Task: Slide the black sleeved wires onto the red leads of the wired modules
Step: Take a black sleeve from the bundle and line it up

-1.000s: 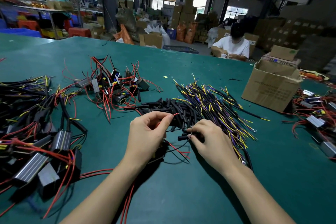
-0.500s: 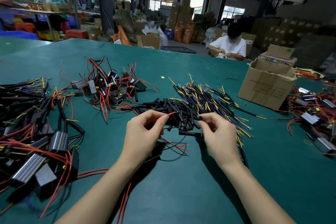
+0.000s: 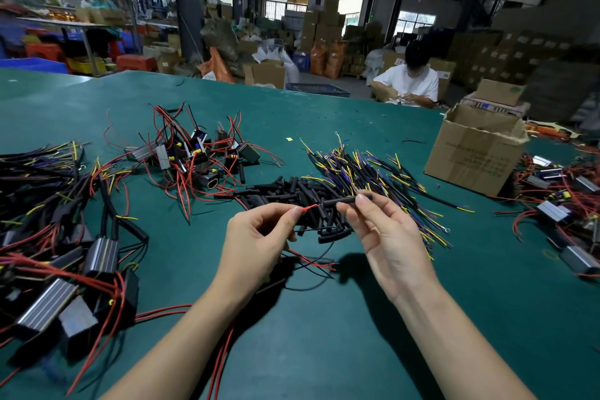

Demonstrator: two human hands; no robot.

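My left hand (image 3: 256, 243) pinches a red lead (image 3: 309, 207) between thumb and forefinger, its tip pointing right. Just to the right, my right hand (image 3: 386, 237) pinches a short black sleeve (image 3: 345, 201) held level, its open end almost touching the lead's tip. The lead's module lies under my left hand, mostly hidden. A heap of loose black sleeves (image 3: 292, 191) lies behind both hands, next to a bundle of black sleeved wires with yellow and purple ends (image 3: 367, 172).
Piles of wired modules with red leads lie at the left (image 3: 65, 269), centre back (image 3: 194, 156) and right (image 3: 558, 198). An open cardboard box (image 3: 474, 153) stands at the right. A seated person (image 3: 409, 81) works beyond the green table (image 3: 324, 351).
My right hand has picked a black sleeve out of the heap, lifted it and brought it up to the red lead's tip. My left hand has kept its pinch on the lead.
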